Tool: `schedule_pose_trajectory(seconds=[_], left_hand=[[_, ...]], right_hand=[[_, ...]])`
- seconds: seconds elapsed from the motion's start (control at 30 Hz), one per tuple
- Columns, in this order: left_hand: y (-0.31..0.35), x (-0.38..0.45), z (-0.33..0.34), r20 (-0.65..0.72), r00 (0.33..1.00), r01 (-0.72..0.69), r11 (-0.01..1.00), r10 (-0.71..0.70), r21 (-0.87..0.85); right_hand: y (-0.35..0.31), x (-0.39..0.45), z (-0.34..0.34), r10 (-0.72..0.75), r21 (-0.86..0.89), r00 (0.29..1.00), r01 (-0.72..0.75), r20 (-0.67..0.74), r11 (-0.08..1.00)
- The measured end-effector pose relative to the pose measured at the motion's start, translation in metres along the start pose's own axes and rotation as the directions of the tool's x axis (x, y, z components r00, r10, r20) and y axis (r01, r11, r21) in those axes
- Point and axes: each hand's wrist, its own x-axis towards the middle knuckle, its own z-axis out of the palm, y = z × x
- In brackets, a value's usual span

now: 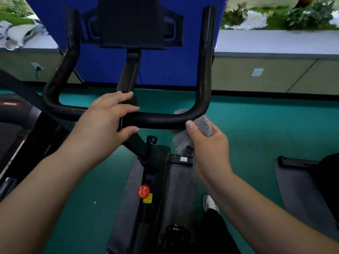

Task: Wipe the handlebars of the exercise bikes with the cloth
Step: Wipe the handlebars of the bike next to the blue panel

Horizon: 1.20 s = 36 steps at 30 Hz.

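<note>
From the head camera, the left hand (108, 116) curls round the middle of the black handlebars (161, 120), holding them steady. The right hand (203, 142) squeezes a grey cloth (201, 123) against the right bend of the bar. The cloth looks soft, light and fluffy, so I think a bunched grip works best. The bar looks hard and smooth, and it should not bend

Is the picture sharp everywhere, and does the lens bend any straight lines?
Head view: hands and handlebar are fairly sharp; the plants at the top edge are smeared; the ledge and wall lines tilt and bow, a wide-angle effect; soft glare runs along the right upright bar.
</note>
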Motion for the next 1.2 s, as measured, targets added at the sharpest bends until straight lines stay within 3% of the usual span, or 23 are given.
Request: schedule_pose_trajectory(seconds=[0.2, 0.4, 0.73, 0.9, 1.07, 1.13, 1.2], left_hand=[[0.0, -0.001, 0.001, -0.018, 1.0, 0.004, 1.0, -0.004, -0.005], [0.0, -0.005, 0.001, -0.025, 1.0, -0.001, 1.0, 0.001, -0.024], [-0.002, -0.001, 0.003, -0.052, 0.997, 0.047, 0.998, -0.049, -0.047], [-0.002, -0.003, 0.003, -0.057, 0.997, 0.052, 0.997, -0.055, -0.051], [0.002, -0.003, 0.005, -0.066, 0.995, 0.065, 0.996, -0.069, -0.064], [0.003, -0.002, 0.006, -0.067, 0.994, 0.079, 0.994, -0.084, -0.077], [0.003, -0.001, 0.006, -0.068, 0.993, 0.086, 0.993, -0.091, -0.085]], right_hand=[[0.002, -0.013, 0.01, 0.046, -0.005, 0.997, -0.046, 0.064, 0.999], [-0.009, -0.001, -0.008, -0.013, 0.001, 0.998, 0.013, -0.06, 1.0], [0.011, -0.023, 0.042, 0.135, 0.075, 0.99, -0.138, 0.047, 0.988], [0.006, -0.017, 0.021, 0.11, 0.034, 0.994, -0.11, 0.009, 0.993], [-0.021, 0.017, -0.013, -0.016, 0.05, 0.988, 0.024, -0.154, 0.998], [-0.038, 0.029, -0.02, -0.13, -0.088, 0.976, 0.116, -0.173, 0.989], [-0.047, 0.031, -0.022, -0.266, -0.283, 0.958, 0.227, -0.108, 0.932]])
